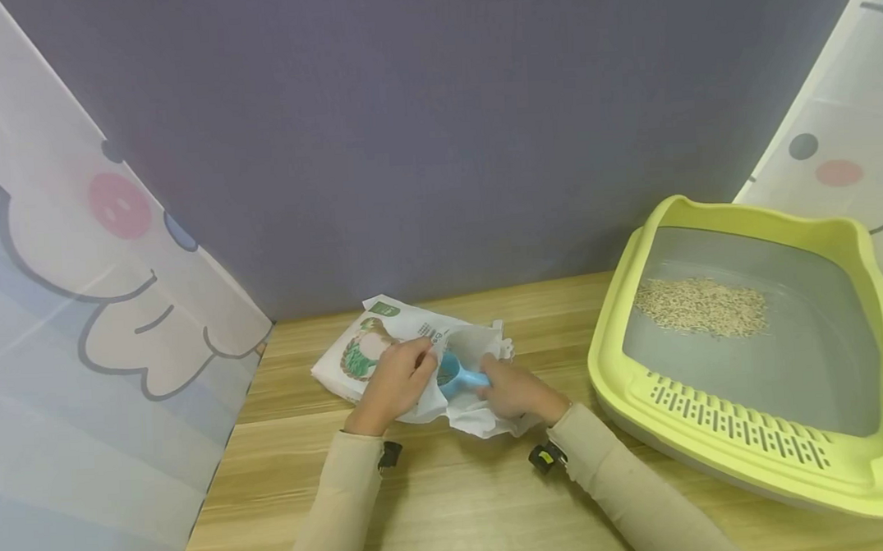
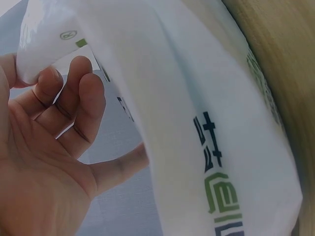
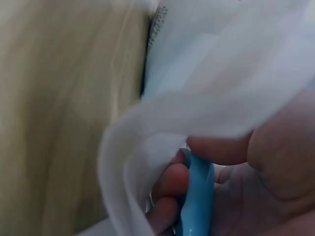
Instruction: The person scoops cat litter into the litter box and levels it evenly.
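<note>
A white printed plastic bag (image 1: 402, 317) lies on its side on the wooden table, its mouth gaping to the right. My left hand (image 1: 396, 380) grips the bag's upper edge near the mouth; in the left wrist view the bag's film (image 2: 231, 142) runs past the curled fingers. By its handle, my right hand (image 1: 516, 387) holds a light blue scoop (image 1: 470, 379), whose cup sits inside the bag's mouth with some grains in it. The right wrist view shows thumb and fingers around the blue handle (image 3: 198, 196), with a fold of the bag in front.
To the right stands a yellow-rimmed litter box (image 1: 608, 334) with a grey base and a slotted front ledge. A patch of tan pellets (image 1: 702, 307) lies on its floor. A dark grey panel (image 1: 436, 144) rises behind the wooden table (image 1: 452, 513), and cartoon-printed sheets flank both sides.
</note>
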The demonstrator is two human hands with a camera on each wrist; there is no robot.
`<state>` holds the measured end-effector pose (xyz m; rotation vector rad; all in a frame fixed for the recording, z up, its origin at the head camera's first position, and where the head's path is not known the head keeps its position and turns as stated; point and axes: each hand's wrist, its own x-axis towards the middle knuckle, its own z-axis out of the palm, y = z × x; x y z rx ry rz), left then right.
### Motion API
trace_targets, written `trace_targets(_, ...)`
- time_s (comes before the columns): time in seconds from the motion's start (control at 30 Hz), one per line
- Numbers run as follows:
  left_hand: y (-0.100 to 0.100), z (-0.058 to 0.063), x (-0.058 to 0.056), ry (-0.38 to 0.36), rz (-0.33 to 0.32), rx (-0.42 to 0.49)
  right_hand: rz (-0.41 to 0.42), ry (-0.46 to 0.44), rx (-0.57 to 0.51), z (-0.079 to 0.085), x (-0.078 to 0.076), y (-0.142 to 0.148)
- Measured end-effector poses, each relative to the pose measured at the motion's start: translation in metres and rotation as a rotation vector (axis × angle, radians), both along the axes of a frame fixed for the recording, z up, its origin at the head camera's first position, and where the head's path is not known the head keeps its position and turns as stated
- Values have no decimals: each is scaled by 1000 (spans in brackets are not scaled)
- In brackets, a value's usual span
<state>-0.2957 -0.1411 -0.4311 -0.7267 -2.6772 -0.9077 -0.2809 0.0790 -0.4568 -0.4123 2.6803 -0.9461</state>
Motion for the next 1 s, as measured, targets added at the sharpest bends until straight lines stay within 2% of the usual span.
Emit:
trace_targets(0.17,0,1,0,-4,3,5,18,-25,14,1,-3,8)
trace_targets(0.5,0,1,0,3,12,1,107,-34,49,3,-6,17)
trace_targets(0.8,-1,0,0,11,10,1,118,-49,82,3,-6,18)
trace_targets(1.0,-1,0,1,1,16,4,136,-55,50,0,-8,19)
